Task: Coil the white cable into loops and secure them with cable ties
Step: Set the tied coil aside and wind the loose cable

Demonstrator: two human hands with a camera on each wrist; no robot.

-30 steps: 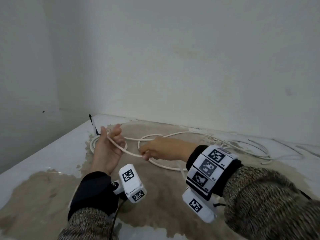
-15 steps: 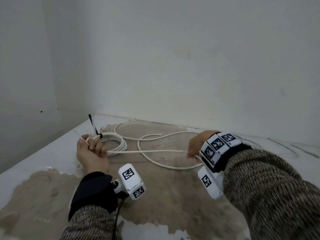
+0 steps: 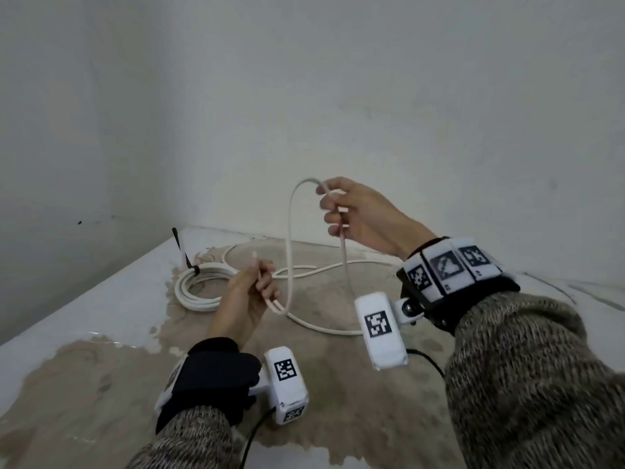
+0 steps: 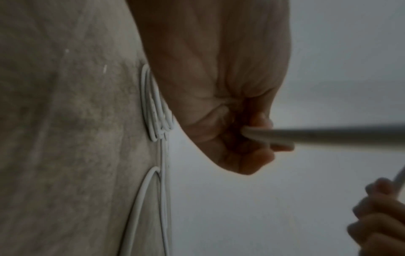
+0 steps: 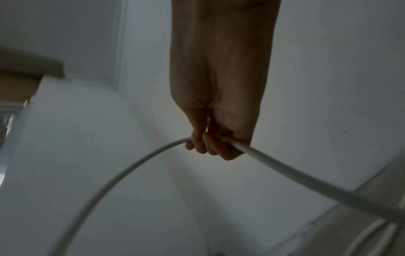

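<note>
My left hand [image 3: 262, 282] is held low and pinches the white cable [image 3: 289, 238] just below its free end, which pokes up past my fingers. From there the cable rises in a tall narrow loop to my raised right hand [image 3: 333, 211], whose curled fingers grip it. Below that hand it hangs down and trails across the floor. A finished coil [image 3: 199, 286] lies on the floor at the left, bound by a black cable tie [image 3: 194, 267] with its tail sticking up. The left wrist view shows my left hand [image 4: 252, 138] closed round the cable [image 4: 328, 133]. In the right wrist view my right hand [image 5: 210, 143] is wrapped round the cable [image 5: 285, 169].
I am in a room corner, with one pale wall [image 3: 372, 113] close behind and another at the left. A brown stained patch [image 3: 101, 384] covers the floor under my hands. More loose cable [image 3: 324, 328] curves across it between my arms.
Both hands have risen off the floor. My right hand swung up and left with the cable, making a tall loop. My left hand has left the tied coil and now holds the cable end.
</note>
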